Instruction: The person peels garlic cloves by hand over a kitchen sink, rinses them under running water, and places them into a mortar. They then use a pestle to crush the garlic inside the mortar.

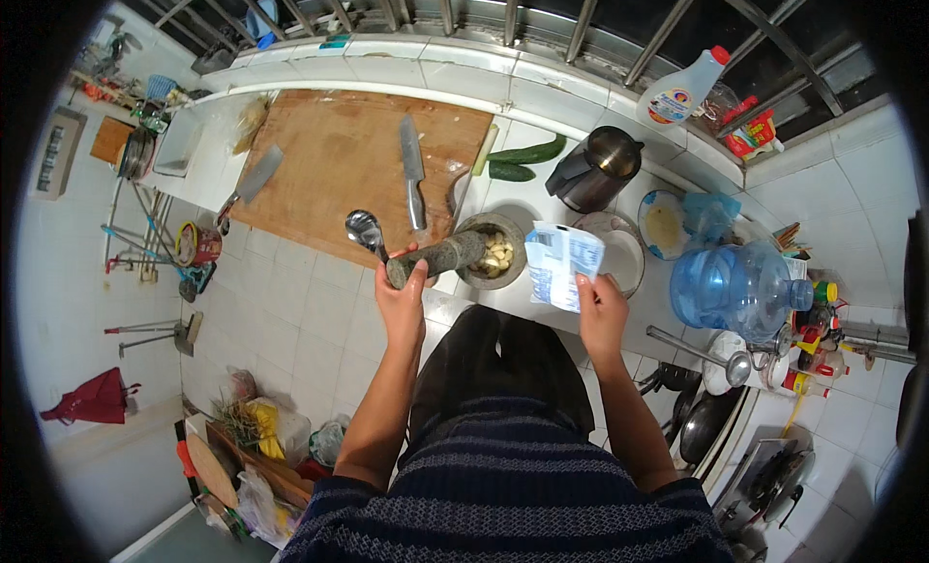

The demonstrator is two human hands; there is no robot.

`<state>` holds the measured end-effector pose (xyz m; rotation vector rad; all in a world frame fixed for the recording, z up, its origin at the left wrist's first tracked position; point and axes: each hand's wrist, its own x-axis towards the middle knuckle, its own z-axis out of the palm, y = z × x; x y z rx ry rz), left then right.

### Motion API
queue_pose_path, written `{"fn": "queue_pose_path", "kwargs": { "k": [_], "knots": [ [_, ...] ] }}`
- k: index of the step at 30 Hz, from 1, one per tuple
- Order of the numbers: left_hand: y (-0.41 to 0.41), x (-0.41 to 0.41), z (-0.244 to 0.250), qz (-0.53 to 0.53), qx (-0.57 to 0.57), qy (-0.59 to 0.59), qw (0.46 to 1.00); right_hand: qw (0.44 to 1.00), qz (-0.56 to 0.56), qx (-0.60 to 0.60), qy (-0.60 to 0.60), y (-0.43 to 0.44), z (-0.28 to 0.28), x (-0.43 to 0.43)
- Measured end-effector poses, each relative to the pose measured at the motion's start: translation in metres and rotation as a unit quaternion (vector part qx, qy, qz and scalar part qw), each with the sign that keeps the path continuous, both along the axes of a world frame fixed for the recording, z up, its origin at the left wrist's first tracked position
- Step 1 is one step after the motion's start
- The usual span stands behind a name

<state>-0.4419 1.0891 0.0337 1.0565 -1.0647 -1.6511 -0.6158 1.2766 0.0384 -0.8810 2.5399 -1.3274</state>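
In my left hand [401, 298] I hold a grey stone pestle [443, 260], with a metal spoon [365, 229] also sticking up from that hand. The pestle's far end rests in a stone mortar [519, 251], beside peeled garlic cloves [498, 256]. My right hand [604, 305] pinches the lower edge of a white and blue plastic packet [560, 265] that bears printing. The packet is just right of the mortar, in front of a bowl [625, 254] with something white in it. Whether the packet is open cannot be seen.
A wooden board [326, 156] bears a kitchen knife [411, 163] and a cleaver [260, 174]. Cucumber pieces [526, 153], a dark kettle [599, 167] and a patterned plate [662, 225] stand behind the mortar. To the right are a large blue water bottle [726, 291] and a ladle [737, 367].
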Motion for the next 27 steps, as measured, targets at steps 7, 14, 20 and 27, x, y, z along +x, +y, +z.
{"fn": "queue_pose_path", "kwargs": {
  "k": [7,14,20,27],
  "knots": [
    [-0.011,0.010,-0.005,-0.015,0.008,0.017,1.000,0.987,0.097,0.070,0.110,-0.032,-0.004,0.020],
    [-0.015,0.014,-0.025,-0.044,-0.021,-0.004,0.999,0.969,0.156,0.148,0.125,-0.051,-0.006,0.022],
    [-0.013,0.012,-0.024,-0.039,0.002,-0.003,0.999,0.970,0.170,0.154,0.082,-0.055,-0.009,0.016],
    [-0.012,0.012,-0.030,-0.030,-0.017,-0.005,0.999,0.964,0.192,0.160,0.092,-0.048,-0.016,0.010]
  ]
}}
